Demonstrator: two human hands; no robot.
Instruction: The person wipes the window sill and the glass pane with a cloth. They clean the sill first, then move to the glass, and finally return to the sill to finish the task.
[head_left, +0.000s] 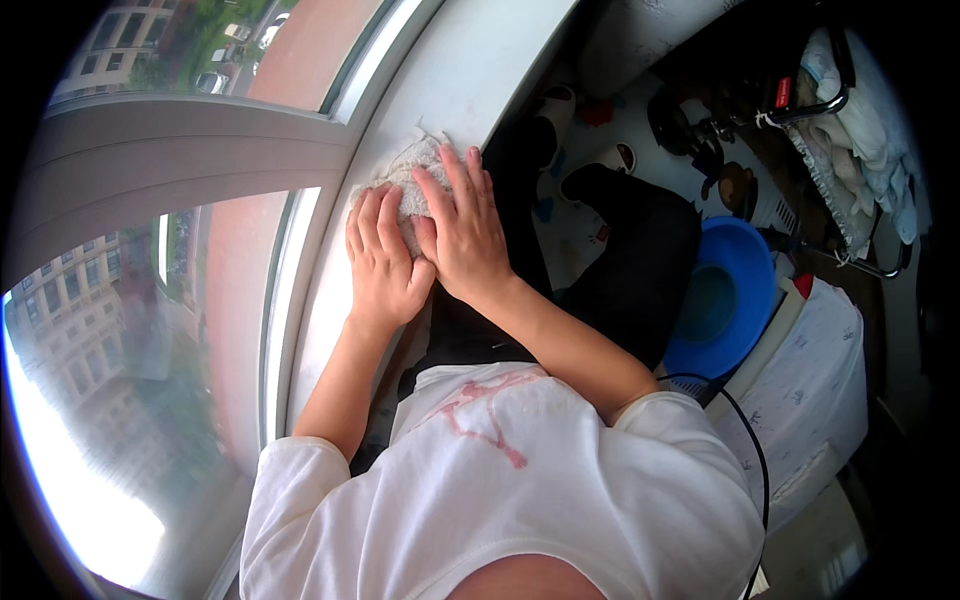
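Note:
A pale, nubby terry cloth (412, 165) lies bunched on the white windowsill (480, 52). My left hand (384, 259) presses on the cloth's near left part, fingers bent over its edge. Beside it, my right hand (471, 236) lies across the right part with its fingers spread. The two thumbs are close together at the near end of the cloth. Both palms hide much of the cloth, and its far corner sticks out beyond my fingers.
A white-framed window (195, 142) borders the sill on the left. On the floor at right stands a blue plastic basin (750, 274) with liquid in it. Near it are a patterned cloth cover (814, 382), a black metal frame (814, 112) holding fabrics, and a black cable (757, 442).

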